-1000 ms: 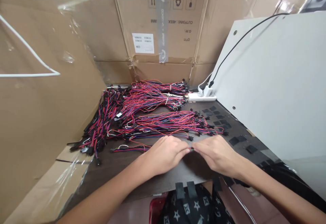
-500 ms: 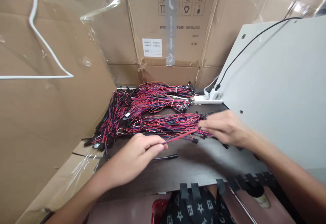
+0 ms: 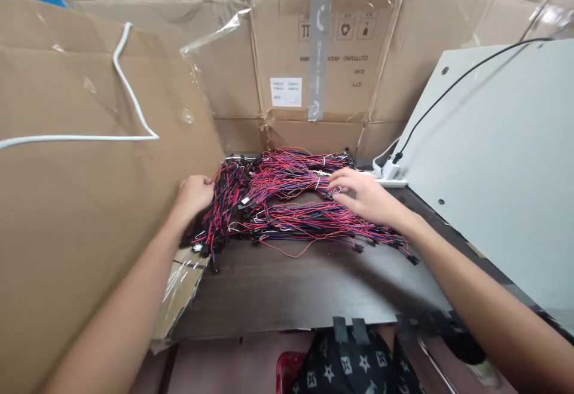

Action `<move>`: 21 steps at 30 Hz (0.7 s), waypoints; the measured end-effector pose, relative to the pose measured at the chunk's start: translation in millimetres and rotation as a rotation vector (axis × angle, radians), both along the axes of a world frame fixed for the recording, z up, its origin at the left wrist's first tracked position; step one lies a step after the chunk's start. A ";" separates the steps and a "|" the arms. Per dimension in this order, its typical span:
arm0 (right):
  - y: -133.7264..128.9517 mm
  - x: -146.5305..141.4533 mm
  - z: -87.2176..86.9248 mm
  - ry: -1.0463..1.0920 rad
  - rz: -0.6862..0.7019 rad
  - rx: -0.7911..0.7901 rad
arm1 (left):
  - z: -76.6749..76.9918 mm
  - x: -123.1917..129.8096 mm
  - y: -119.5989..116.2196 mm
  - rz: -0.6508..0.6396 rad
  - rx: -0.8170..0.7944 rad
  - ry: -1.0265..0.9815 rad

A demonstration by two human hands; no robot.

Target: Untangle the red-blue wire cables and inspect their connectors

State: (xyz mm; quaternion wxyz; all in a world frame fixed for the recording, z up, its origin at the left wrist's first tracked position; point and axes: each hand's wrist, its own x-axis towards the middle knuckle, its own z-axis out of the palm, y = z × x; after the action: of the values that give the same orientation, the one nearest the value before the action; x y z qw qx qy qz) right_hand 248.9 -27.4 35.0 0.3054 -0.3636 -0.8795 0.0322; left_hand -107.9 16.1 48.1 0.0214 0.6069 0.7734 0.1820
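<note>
While a white cord (image 3: 137, 98) is running across the cardboard panel (image 3: 98, 202) at the far left, the left hand (image 3: 195, 195) is reaching in beside that panel, its fingers curling at the outer edge of the left pile (image 3: 224, 197) of red, blue and black wires. Its fingertips are turning away from view, so whether they are pinching a wire or only touching the pile, I cannot tell. The left pile is lying lengthwise toward the back wall (image 3: 237, 83), with dark connectors gathering at its near end. To its right, the back bundles (image 3: 287, 173) are stretching crosswise, white ties showing near their right end, and the front bundle (image 3: 309, 217) is lying nearer on the dark table (image 3: 314, 292), one orange wire (image 3: 293, 256) bowing out from its near side. Farther right, the right hand (image 3: 365, 198) is hanging over or resting at the right end of the back bundles; which of the two, I cannot tell. Its fingers are bending and standing apart from the thumb, gripping nothing that shows. Just beyond it, a white power strip (image 3: 394, 183) is sitting against the white board (image 3: 497, 167), partly hidden by that hand.
</note>
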 end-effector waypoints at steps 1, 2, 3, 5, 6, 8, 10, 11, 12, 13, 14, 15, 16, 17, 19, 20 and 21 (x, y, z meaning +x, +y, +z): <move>-3.1 1.1 -6.0 -0.058 0.034 -0.043 | -7.0 -2.1 1.1 -0.002 -0.013 0.010; -5.9 2.0 -10.8 -0.109 0.064 -0.085 | -12.7 -3.8 1.1 -0.006 -0.023 0.022; -8.3 2.6 -14.6 -0.148 0.090 -0.119 | -16.9 -5.2 0.4 -0.012 -0.036 0.034; -12.1 3.3 -19.8 -0.181 0.123 -0.167 | -21.3 -7.9 -1.8 -0.034 -0.064 0.058; -13.4 3.4 -21.7 -0.179 0.129 -0.181 | -22.1 -9.3 -2.9 -0.047 -0.076 0.068; -15.0 3.3 -24.9 -0.174 0.129 -0.204 | -22.4 -11.7 -4.2 -0.064 -0.088 0.086; -15.7 2.7 -27.6 -0.185 0.127 -0.224 | -22.6 -12.9 -4.4 -0.072 -0.093 0.104; -15.9 2.4 -28.7 -0.194 0.126 -0.230 | -23.1 -12.9 -4.1 -0.073 -0.100 0.113; -16.2 2.1 -29.4 -0.201 0.126 -0.233 | -23.9 -12.4 -3.8 -0.070 -0.110 0.123; -16.6 2.0 -29.8 -0.203 0.124 -0.234 | -24.9 -11.6 -3.5 -0.066 -0.120 0.132; -17.0 2.1 -29.9 -0.201 0.117 -0.231 | -25.9 -10.6 -3.4 -0.061 -0.128 0.141; -17.7 2.6 -29.8 -0.196 0.109 -0.226 | -26.7 -9.4 -3.6 -0.054 -0.132 0.149; -18.4 3.4 -29.7 -0.187 0.098 -0.220 | -27.0 -8.2 -4.2 -0.046 -0.132 0.157; -19.2 4.5 -29.8 -0.178 0.087 -0.214 | -26.7 -7.0 -5.3 -0.038 -0.129 0.166; -20.7 7.3 -30.5 -0.162 0.067 -0.205 | -23.1 -4.2 -9.5 -0.019 -0.112 0.183; -21.3 8.6 -31.4 -0.160 0.061 -0.206 | -19.7 -2.6 -12.7 -0.006 -0.097 0.192; -21.8 9.8 -32.4 -0.161 0.058 -0.209 | -15.3 -0.8 -16.4 0.000 -0.078 0.199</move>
State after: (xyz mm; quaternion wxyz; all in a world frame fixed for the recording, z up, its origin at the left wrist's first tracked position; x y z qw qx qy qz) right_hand 258.7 -49.2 2.6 0.1932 -0.3691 -0.9032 0.1032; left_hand -108.7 -0.2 32.8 -0.0321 0.6207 0.7781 0.0907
